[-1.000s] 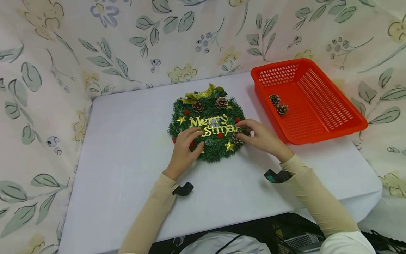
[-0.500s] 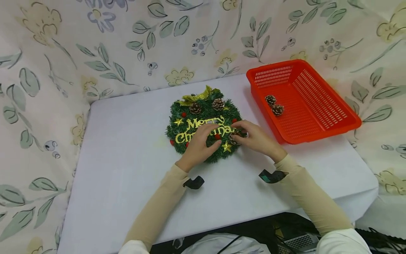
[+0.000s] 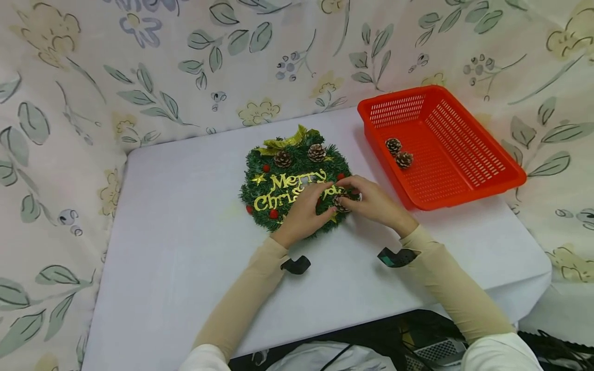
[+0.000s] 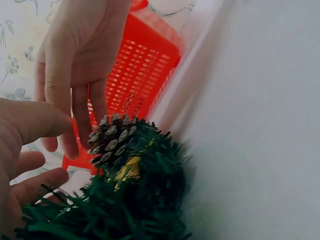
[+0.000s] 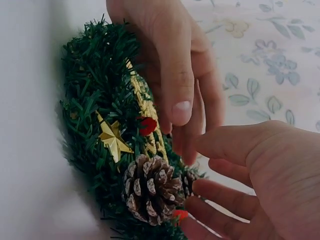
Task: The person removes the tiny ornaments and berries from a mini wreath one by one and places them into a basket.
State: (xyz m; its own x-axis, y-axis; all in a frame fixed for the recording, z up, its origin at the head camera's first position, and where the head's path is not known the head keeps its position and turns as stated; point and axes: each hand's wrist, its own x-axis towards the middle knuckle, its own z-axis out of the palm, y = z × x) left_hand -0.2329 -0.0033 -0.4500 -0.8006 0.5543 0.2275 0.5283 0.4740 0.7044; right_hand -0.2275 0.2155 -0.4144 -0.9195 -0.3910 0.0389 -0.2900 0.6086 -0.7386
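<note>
A green Christmas wreath (image 3: pixel 260 193) lies on the white table. It bears gold "Merry Christmas" lettering (image 3: pixel 274 201), red berries, gold stars (image 5: pixel 114 140) and pine cones. My left hand (image 3: pixel 306 211) hovers over the wreath's lower right part, thumb and fingers spread apart. Across from it, my right hand (image 3: pixel 373 203) is at the right edge, beside the lower right pine cone (image 5: pixel 150 190). Its fingers are loosely bent near the cone and grip nothing visible; whether they touch it I cannot tell. The two hands' fingertips nearly meet above the wreath.
To the right stands a red plastic basket (image 3: pixel 408 198) with two loose pine cones (image 3: pixel 399 153) near its left wall. Floral cloth (image 3: pixel 185 67) hangs behind the table (image 3: pixel 176 257). Dark gear and cables lie below the front edge.
My left hand has moved right across the wreath towards my right hand, uncovering the left part of the lettering. The right hand has stayed by the pine cone. The whole view has shifted slightly.
</note>
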